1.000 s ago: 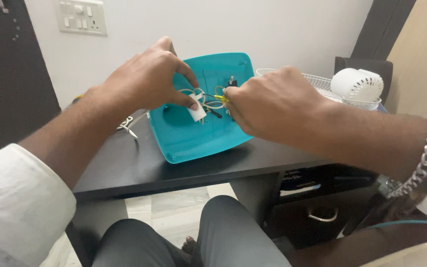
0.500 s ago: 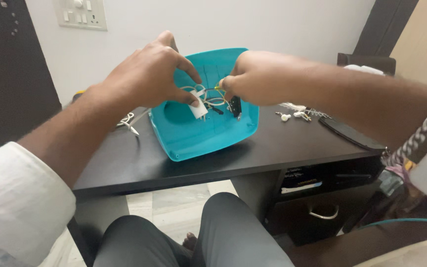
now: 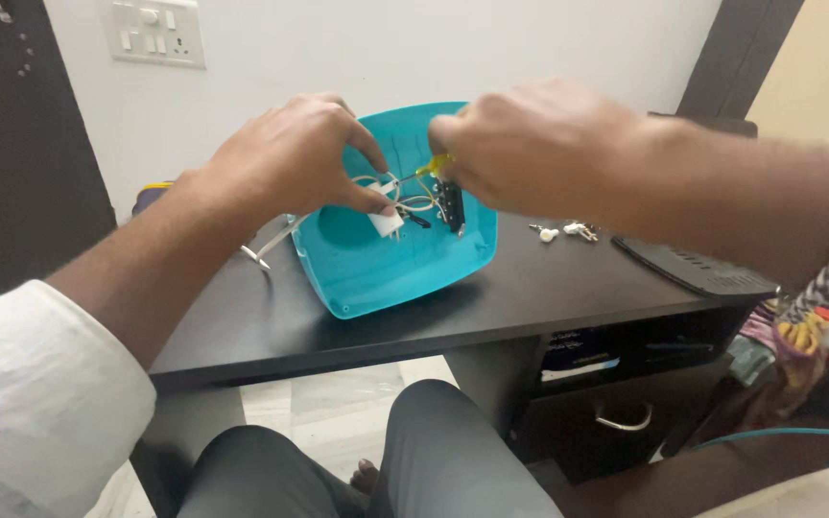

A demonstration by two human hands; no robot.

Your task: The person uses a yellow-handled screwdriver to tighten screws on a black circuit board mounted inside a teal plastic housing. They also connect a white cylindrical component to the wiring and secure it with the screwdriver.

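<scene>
The left hand (image 3: 290, 158) pinches a small white plastic block (image 3: 385, 222) between thumb and forefinger, and the right hand (image 3: 539, 144) has its grip pressed together on a yellow-handled tool (image 3: 434, 167) just above a small black circuit board (image 3: 450, 205). All sit inside a square turquoise plastic tray (image 3: 376, 278), tilted near the front edge of the black tabletop (image 3: 530, 288). Bare tabletop lies right of the tray before small white plugs (image 3: 563, 230) and a flat black device (image 3: 693, 269) overhanging the right edge.

The tray (image 3: 386, 278) sits on the table (image 3: 530, 297). Small screws (image 3: 563, 230) lie to its right. Scissors (image 3: 266, 247) lie to its left.
</scene>
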